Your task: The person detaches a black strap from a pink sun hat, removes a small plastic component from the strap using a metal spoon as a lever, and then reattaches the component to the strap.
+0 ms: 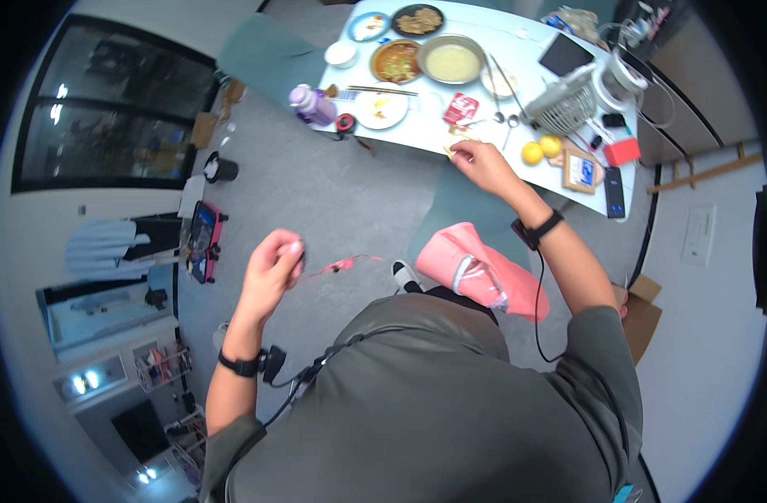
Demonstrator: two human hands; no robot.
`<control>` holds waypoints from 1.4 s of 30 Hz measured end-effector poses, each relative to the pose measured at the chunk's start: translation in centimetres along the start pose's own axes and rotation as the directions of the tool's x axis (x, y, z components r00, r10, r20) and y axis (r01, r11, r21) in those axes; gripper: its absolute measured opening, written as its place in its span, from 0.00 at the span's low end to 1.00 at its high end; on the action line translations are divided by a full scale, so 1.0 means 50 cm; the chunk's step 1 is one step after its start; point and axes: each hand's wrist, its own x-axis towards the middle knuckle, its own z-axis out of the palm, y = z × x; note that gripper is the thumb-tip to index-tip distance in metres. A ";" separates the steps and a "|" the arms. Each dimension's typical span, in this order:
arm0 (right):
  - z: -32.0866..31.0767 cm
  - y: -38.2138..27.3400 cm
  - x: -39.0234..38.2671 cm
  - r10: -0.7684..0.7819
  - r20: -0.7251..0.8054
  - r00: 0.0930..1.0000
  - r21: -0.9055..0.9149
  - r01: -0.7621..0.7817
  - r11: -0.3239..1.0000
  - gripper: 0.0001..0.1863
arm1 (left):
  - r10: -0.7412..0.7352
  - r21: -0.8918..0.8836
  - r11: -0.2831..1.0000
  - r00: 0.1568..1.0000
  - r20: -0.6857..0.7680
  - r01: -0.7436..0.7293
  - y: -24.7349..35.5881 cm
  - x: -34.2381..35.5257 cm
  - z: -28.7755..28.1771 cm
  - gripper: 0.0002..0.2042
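My left hand (pixel 274 268) is closed over the floor, around something small and dark that I cannot make out; a thin pink-red strand (pixel 343 264) shows just right of it. At the near table edge my right hand (pixel 480 165) pinches a small pale yellowish piece (pixel 450 151). Near that hand lie a red-and-white packet (pixel 460 109), two spoons (pixel 512 121) and two yellow round fruits (pixel 531 152). Below it, a pink bag or cloth (pixel 450 251) rests on a teal chair (pixel 438 205).
The white table (pixel 425 134) holds several dishes, a purple bottle (pixel 308 105), a wire basket (pixel 563 109) and boxes. Another teal chair (pixel 262 59) stands at its left. A bin (pixel 222 168) and open suitcase (pixel 203 239) are left; cardboard (pixel 643 318) is right.
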 end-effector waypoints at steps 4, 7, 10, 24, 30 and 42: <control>0.013 -0.339 -0.063 -0.170 0.275 0.946 0.444 0.031 0.895 0.16 | 0.079 -0.013 0.997 0.995 0.060 -0.078 0.048 0.020 0.026 0.06; 0.072 -0.472 -0.097 -0.268 0.337 0.903 0.597 0.016 0.802 0.26 | 0.170 -0.059 0.984 0.981 0.089 -0.166 0.055 0.013 0.039 0.07; 0.115 -0.523 -0.106 -0.240 0.402 0.884 0.695 -0.124 0.708 0.23 | 0.293 -0.072 0.955 0.952 0.092 -0.287 0.050 0.006 0.043 0.06; 0.153 -0.491 -0.083 -0.333 0.660 0.673 0.572 -0.163 0.804 0.07 | 0.460 -0.539 0.783 0.872 0.167 -0.310 0.102 -0.042 -0.056 0.12; 0.253 -0.488 -0.085 -0.410 0.741 0.531 0.496 -0.023 0.868 0.08 | 0.588 -0.640 0.638 0.808 0.046 -0.428 0.134 -0.092 -0.140 0.14; 0.275 -0.491 -0.079 -0.190 0.861 0.472 0.290 -0.148 0.946 0.11 | 0.629 -0.604 0.472 0.725 -0.279 -0.642 0.056 -0.177 -0.326 0.13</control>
